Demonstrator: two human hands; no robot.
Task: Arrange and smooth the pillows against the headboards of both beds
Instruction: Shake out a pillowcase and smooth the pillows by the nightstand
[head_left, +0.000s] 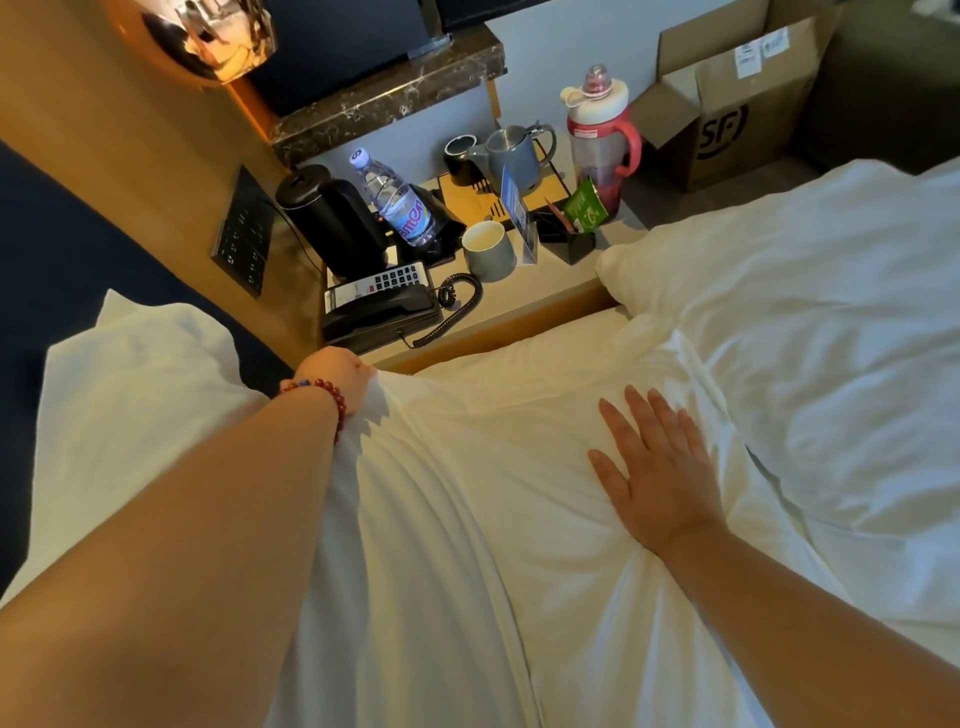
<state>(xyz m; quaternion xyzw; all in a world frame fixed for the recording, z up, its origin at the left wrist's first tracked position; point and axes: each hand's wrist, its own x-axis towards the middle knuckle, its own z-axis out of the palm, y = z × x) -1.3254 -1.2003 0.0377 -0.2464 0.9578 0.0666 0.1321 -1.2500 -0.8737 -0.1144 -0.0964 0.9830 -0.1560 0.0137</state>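
Holding the pillow from two sides: left hand clenched on its far left corner, cloth gathered in the fist and pleats fanning out toward the near edge; right hand laid flat on the right half, fingers straight and slightly spread, palm pressing a dimple into the filling. Judgement: the left grip anchors the corner and draws it taut toward the headboard, while the flat right palm pins the case so the creases can run out. This looks like a smoothing step not yet finished, since long folds cross the middle. Pillow lies on the bed, far edge just beside the desk, not clearly propped against the headboard. Second pillow at left leans on the dark padding, partly hidden by the left forearm. Rumpled white bedding lies right of the right hand, touching the pillow's right edge. Desk carries a telephone, kettle, water bottle and mug, all near the gripped corner: a hard tug there could swing cloth into them. Second bed not in view, so that half of the task cannot be judged
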